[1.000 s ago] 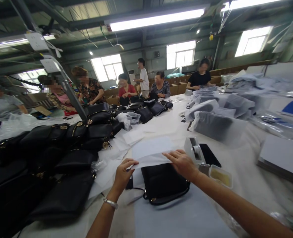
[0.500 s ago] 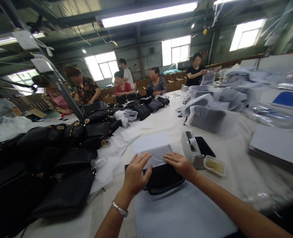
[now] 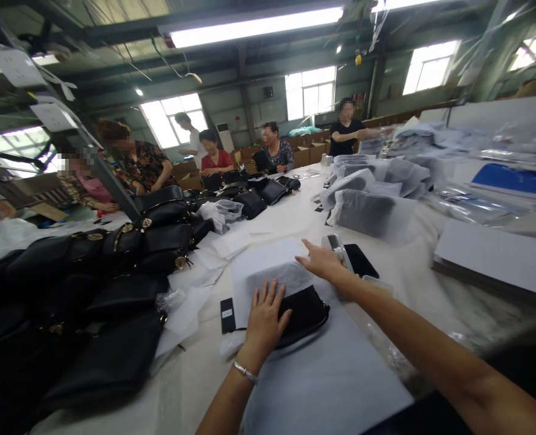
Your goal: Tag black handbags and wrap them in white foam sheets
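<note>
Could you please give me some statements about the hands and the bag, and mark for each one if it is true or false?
1. The left hand rests with spread fingers on the white paper and the black bag. True.
2. The white paper covers the black bag completely. False: part of the bag shows.
3. The bracelet is on the right wrist. False: it is on the left.
4. The right hand is near the white dispenser. True.

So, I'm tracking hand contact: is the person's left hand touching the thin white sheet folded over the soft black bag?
Touching. The head view shows the left hand laid flat, fingers spread across the thin white sheet.
</note>
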Tool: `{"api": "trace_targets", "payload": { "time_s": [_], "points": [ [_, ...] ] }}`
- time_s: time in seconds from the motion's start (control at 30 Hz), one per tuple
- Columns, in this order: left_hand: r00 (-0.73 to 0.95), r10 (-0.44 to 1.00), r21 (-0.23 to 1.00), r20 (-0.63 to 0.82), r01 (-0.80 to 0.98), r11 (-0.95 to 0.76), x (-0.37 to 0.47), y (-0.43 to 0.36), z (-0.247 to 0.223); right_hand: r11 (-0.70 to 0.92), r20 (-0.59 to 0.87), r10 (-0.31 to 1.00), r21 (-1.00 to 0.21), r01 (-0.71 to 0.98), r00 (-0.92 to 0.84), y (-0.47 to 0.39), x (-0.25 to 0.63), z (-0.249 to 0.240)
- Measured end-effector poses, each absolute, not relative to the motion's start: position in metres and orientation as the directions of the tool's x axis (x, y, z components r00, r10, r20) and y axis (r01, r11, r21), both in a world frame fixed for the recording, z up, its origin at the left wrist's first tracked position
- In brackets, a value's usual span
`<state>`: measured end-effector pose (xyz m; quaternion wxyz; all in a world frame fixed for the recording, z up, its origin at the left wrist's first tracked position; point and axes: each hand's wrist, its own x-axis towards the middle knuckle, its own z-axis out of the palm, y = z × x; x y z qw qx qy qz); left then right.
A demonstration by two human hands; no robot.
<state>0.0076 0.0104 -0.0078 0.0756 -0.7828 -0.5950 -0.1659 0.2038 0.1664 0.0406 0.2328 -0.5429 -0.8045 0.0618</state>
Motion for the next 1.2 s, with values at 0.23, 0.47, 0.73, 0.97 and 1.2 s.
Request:
{"api": "trace_targets", "payload": {
  "time_s": [0.23,0.47,0.73,0.97,1.2],
  "points": [
    [0.237,0.908,0.084,0.346,0.956,-0.282,0.007,0.009,-0.007,0.308,0.197,0.947,-0.339,0.889,-0.253,0.178,0.222,0.037],
    [0.241,0.903,0.121,0.356,0.946,-0.300,0.005,0.011,-0.012,0.438,0.278,0.894,-0.367,0.821,-0.353,0.088,0.262,0.040],
    [0.253,0.896,0.108,0.365,0.944,-0.311,0.009,0.006,-0.017,0.843,0.220,0.501,-0.340,0.416,-0.837,-0.047,0.304,0.003],
    [0.258,0.903,0.110,0.343,0.944,-0.311,0.009,0.006,-0.014,0.888,0.255,0.405,-0.338,0.312,-0.878,-0.055,0.306,-0.035],
    [0.248,0.916,0.149,0.316,0.940,-0.306,0.009,0.006,-0.009,0.742,0.171,0.519,-0.576,0.342,-0.837,-0.045,0.295,-0.022]
  ]
}}
